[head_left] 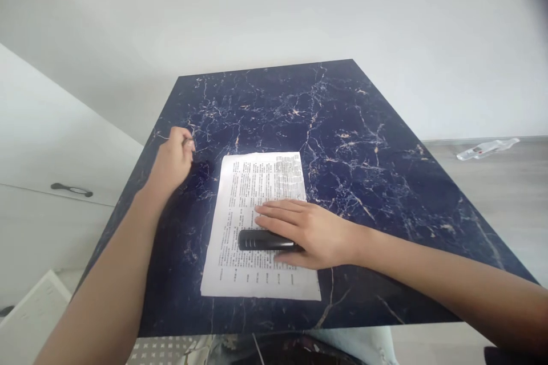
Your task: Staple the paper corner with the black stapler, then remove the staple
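A printed sheet of paper (246, 182), covered in dense dark text, lies on the dark blue marble-patterned table (274, 108). On its lower half lies a black stapler (261, 240). My right hand (317, 234) holds the stapler between thumb and fingers, with the upper fingers stretched across the page; the palm hides the stapler's right end. Left of the paper, my left hand (173, 157) is closed near the table's left edge. A small dark bit shows at its fingertips, too little to name.
White cabinet drawers with a dark handle (72, 189) stand at the left. A pale wall rises behind the table. On the floor to the right lies a white remote-like object in clear plastic (482, 149). My legs (359, 345) are under the near edge.
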{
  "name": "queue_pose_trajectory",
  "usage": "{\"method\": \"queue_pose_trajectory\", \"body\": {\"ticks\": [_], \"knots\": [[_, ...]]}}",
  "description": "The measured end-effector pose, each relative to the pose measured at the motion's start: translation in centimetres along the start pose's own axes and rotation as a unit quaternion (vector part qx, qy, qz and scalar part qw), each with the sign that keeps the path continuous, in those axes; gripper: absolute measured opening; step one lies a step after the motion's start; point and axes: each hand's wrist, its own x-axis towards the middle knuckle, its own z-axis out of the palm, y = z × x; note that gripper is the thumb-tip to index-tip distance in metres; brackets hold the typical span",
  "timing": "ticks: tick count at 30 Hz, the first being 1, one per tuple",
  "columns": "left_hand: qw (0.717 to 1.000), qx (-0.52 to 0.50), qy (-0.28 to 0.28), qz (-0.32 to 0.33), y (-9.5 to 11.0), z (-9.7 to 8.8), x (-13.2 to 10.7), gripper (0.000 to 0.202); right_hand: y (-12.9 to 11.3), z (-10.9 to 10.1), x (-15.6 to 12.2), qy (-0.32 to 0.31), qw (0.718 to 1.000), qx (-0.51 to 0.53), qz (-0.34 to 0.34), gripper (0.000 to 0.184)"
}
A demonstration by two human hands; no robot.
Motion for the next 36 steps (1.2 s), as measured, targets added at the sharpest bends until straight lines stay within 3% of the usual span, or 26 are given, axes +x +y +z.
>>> {"method": "queue_pose_trajectory", "body": {"ticks": [4,8,12,15,21,24,27,32,36], "knots": [[0.989,-0.085,-0.059,0.106,5.2,2.1,-1.3,0.028,0.5,-0.6,-0.1,-0.015,0.999,-0.02,0.028,0.049],[0.969,-0.148,-0.153,0.123,8.7,3.5,-2.8,0.031,1.3,-2.3,-0.6,-0.02,0.995,-0.053,0.082,0.045],[0.953,-0.18,-0.206,0.129,10.0,3.3,-3.8,0.032,2.0,-3.8,-1.3,-0.028,0.986,-0.084,0.144,0.041],[0.945,-0.184,-0.229,0.142,10.6,3.3,-4.4,0.035,2.0,-3.9,-1.4,-0.009,0.985,-0.083,0.153,0.049],[0.95,-0.179,-0.209,0.151,11.2,4.0,-5.0,0.033,1.7,-2.5,-1.1,0.058,0.988,-0.044,0.133,0.035],[0.966,-0.122,-0.155,0.17,10.7,4.0,-4.7,0.025,2.1,-2.6,-1.3,0.067,0.988,-0.012,0.139,0.039],[0.983,-0.071,-0.072,0.15,8.8,3.5,-3.7,0.023,2.6,-2.9,-1.5,0.076,0.988,0.007,0.131,0.039],[0.999,-0.022,0.04,0.011,2.7,2.0,-1.0,0.022,3.2,-3.3,-1.7,0.063,0.992,0.032,0.104,0.044],[0.999,-0.03,0.039,-0.02,-1.3,1.9,0.1,0.022,4.1,-5.5,-2.2,0.022,0.986,0.126,0.111,0.059]]}}
